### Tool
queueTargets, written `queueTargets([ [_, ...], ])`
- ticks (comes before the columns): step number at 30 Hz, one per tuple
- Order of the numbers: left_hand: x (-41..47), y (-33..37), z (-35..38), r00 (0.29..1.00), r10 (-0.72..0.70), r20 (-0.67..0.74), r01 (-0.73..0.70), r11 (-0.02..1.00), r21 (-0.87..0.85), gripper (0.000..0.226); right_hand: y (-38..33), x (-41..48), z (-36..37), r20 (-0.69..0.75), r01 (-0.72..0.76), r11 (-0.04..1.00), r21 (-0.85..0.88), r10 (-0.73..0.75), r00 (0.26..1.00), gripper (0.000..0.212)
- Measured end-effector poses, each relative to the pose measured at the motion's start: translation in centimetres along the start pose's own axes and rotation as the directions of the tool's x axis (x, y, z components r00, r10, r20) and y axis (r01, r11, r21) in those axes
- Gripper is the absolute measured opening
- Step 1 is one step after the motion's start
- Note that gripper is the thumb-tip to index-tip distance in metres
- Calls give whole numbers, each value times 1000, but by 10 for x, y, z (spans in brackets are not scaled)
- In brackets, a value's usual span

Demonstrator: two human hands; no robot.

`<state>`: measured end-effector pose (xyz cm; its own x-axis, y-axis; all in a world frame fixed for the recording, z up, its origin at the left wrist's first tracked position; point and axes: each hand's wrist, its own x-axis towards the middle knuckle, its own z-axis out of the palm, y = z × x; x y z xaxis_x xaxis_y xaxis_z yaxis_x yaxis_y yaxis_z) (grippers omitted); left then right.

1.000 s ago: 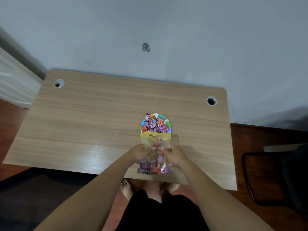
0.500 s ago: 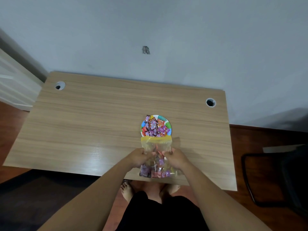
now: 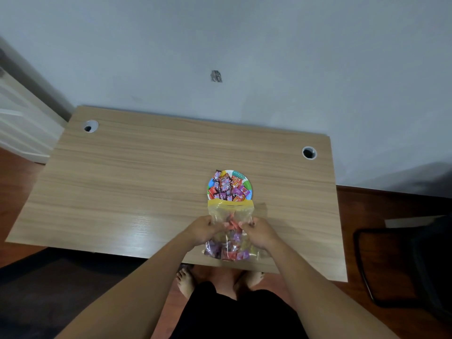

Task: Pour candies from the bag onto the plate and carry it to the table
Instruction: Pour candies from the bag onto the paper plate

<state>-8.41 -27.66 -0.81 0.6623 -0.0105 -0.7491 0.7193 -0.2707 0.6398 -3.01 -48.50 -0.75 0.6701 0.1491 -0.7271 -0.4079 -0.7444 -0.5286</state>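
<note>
A clear zip bag with a yellow top strip holds wrapped candies in its lower part. It lies near the front edge of the wooden desk, mouth pointing away from me. My left hand grips its left side and my right hand grips its right side. Just beyond the bag's mouth sits a small colourful plate piled with wrapped candies. The bag's mouth overlaps the plate's near rim.
The desk stands against a grey wall and has a cable hole at the back left and back right. A dark chair stands on the wooden floor at the right. My bare feet show under the desk's front edge.
The bag has come down from a raised tilt to lie flatter on the desk, its mouth spread wider at the plate's near rim. Both hands stay on its sides.
</note>
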Motion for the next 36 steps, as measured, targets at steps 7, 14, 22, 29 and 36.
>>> queueTargets([
  [7,0,1,0,999,-7,-54,4,999,-54,37,-2,-1,-2,-32,26,999,19,-25,999,24],
  [14,1,4,2,994,-9,-107,-2,994,-107,36,-9,0,-1,-47,57,995,86,-53,998,31],
  [22,2,6,5,990,10,-137,-37,979,-199,33,-9,4,-4,-49,54,990,132,-48,998,32],
  [29,0,9,5,992,24,-125,-56,964,-259,29,-7,6,-4,-29,53,985,164,-49,998,32],
  [36,1,9,4,992,18,-126,-50,966,-253,31,-9,7,-6,-20,53,991,125,-50,999,36],
])
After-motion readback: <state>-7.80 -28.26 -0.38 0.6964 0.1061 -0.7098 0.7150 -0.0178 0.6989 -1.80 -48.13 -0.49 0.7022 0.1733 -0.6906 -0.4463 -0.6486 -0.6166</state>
